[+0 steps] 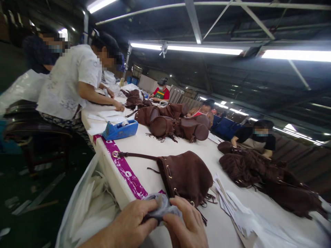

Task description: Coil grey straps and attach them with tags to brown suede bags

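Observation:
My left hand [129, 224] and my right hand [187, 225] meet at the near edge of the white table [207, 155]. Both pinch a small crumpled grey cloth [162, 206] between their fingers. Just beyond the cloth lies a brown suede drawstring bag [187, 175] with fringe, its thin strap [137, 155] stretching left to a metal ring. The cloth touches the bag's near side.
A blue tape dispenser [120, 130] and more brown bags [173, 125] lie farther along the table. White paper sheets [240, 213] and a heap of dark bags [266, 175] sit to the right. Several co-workers [72, 79] work around the table. A clear plastic sack [88, 210] hangs at its left edge.

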A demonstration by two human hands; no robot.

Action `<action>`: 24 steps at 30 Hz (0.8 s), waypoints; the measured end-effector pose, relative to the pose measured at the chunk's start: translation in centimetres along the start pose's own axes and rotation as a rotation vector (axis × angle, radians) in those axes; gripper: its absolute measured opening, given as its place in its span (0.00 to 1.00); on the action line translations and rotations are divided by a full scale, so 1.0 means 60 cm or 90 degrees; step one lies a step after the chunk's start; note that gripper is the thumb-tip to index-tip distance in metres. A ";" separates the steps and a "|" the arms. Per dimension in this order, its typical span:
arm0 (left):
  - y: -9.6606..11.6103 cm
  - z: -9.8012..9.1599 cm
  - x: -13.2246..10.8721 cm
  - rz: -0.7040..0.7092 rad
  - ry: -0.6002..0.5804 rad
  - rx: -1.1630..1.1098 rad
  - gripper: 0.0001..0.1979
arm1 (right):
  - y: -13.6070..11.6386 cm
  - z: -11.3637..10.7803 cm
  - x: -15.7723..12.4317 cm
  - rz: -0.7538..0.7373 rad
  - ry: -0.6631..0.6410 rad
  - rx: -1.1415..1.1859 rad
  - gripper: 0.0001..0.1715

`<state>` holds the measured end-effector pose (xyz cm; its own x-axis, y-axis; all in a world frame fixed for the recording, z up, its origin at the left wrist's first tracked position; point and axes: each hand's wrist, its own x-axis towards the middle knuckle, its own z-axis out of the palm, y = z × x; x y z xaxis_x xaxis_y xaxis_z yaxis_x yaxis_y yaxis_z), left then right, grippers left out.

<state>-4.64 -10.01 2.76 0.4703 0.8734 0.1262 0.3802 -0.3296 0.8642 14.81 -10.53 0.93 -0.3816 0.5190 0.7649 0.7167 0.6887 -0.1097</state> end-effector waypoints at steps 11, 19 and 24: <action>0.006 -0.054 0.004 0.062 -0.063 0.061 0.06 | 0.016 0.017 0.053 0.034 -0.214 0.281 0.12; 0.004 -0.053 0.013 -0.018 -0.101 -0.096 0.11 | 0.014 0.014 0.074 -0.154 -0.112 0.114 0.14; 0.007 -0.040 0.017 -0.054 -0.068 -0.158 0.08 | 0.026 0.018 0.052 0.183 -0.083 0.234 0.27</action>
<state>-5.94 -8.37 4.42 0.5314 0.8471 0.0086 0.2203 -0.1480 0.9641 14.13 -7.29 2.45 -0.2849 0.7573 0.5877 0.5591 0.6293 -0.5398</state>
